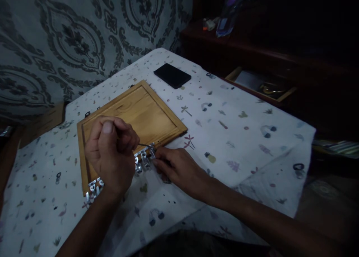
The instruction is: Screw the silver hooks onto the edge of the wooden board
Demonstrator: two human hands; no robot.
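A framed wooden board [137,107] lies flat on the table, with shiny metal hooks [144,159] along its near edge. My left hand [112,152] is closed in a fist above that edge. From it sticks a thin-shafted tool [144,145], like a screwdriver, its handle hidden in my fingers. The shaft's tip meets the fixing plate of the rightmost hook [152,151]. Thumb and fingers of my right hand [179,169] pinch this same hook from the right. More metal hooks [94,187] show at the board's left corner, partly behind my left forearm.
A black phone [172,75] lies beyond the board on the patterned tablecloth [232,137]. Small dark bits [169,201] are scattered near the table's front. An open drawer [260,85] stands behind the right side, and a cardboard piece [45,124] is at far left.
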